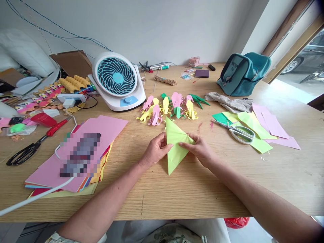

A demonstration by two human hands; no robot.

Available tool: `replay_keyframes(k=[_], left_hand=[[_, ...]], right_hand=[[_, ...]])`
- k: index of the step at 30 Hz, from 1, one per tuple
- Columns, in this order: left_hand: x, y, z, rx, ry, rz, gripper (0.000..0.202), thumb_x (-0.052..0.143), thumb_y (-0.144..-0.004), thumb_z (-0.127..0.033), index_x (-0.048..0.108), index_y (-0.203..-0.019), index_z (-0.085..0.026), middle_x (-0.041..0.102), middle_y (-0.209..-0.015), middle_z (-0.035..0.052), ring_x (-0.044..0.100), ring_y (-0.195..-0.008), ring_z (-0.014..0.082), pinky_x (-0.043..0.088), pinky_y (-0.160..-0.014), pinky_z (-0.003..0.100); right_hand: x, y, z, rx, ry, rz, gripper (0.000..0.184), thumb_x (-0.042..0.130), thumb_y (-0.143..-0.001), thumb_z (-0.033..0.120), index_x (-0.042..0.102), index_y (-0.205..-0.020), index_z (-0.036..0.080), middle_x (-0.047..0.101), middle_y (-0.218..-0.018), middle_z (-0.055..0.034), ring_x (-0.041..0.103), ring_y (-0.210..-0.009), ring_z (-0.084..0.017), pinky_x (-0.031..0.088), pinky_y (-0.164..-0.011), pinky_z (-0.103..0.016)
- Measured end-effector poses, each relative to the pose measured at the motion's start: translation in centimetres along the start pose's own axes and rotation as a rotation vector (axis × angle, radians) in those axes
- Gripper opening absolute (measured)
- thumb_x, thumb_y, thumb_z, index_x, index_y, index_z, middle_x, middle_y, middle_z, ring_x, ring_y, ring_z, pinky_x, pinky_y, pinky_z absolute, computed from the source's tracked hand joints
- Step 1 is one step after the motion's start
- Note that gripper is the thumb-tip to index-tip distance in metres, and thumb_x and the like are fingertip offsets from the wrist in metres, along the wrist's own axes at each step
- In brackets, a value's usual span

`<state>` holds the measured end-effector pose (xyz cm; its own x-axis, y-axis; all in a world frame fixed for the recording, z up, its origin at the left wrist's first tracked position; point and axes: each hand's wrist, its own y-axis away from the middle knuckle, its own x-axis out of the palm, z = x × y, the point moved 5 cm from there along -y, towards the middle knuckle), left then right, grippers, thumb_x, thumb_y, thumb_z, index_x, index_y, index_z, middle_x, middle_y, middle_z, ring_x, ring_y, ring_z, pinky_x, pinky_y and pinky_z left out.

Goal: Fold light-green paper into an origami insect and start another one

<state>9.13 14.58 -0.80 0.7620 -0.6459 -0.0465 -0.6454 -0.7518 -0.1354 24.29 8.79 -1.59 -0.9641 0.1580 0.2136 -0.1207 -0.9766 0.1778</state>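
A yellow-green sheet of origami paper [176,152], folded into a triangular shape with creases, is held up just above the table in front of me. My left hand [158,146] pinches its left edge between thumb and fingers. On the opposite side, my right hand [198,146] grips the right corner, thumb on the front face and fingers behind. Beyond the paper stands a cluster of folded paper figures [176,101] in pink, yellow and green. Scissors [241,134] with pale handles rest on paper scraps [255,125] to the right.
Left of my arms lies a stack of coloured paper [108,126] with a blurred-out object and a white cable on it. Black-handled shears [22,153] lie farther left. A white fan [116,77], a bundle of sticks [165,80] and a teal bag [243,74] stand toward the back.
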Motion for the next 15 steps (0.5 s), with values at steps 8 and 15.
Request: replay_keyframes(k=[8, 15], left_hand=[[-0.7, -0.1, -0.2, -0.014, 0.008, -0.062, 0.018, 0.064, -0.083, -0.031, 0.058, -0.095, -0.019, 0.064, -0.076, -0.0008, 0.061, -0.065, 0.0119, 0.05, -0.058, 0.02], [-1.1, 0.0, -0.4, -0.075, 0.08, -0.11, 0.02, 0.063, -0.081, -0.029, 0.056, -0.097, -0.019, 0.065, -0.086, 0.0007, 0.06, -0.062, 0.0122, 0.052, -0.044, 0.02]], right_hand=[[-0.3, -0.3, 0.1, -0.023, -0.108, -0.009, 0.036, 0.088, -0.056, 0.041, 0.063, -0.069, 0.019, 0.062, -0.064, 0.0031, 0.049, -0.058, -0.01, 0.039, -0.055, -0.023], [-1.0, -0.3, 0.7, -0.056, -0.164, -0.061, 0.034, 0.089, -0.056, 0.037, 0.063, -0.069, 0.02, 0.059, -0.067, 0.0035, 0.05, -0.064, -0.01, 0.041, -0.06, -0.022]])
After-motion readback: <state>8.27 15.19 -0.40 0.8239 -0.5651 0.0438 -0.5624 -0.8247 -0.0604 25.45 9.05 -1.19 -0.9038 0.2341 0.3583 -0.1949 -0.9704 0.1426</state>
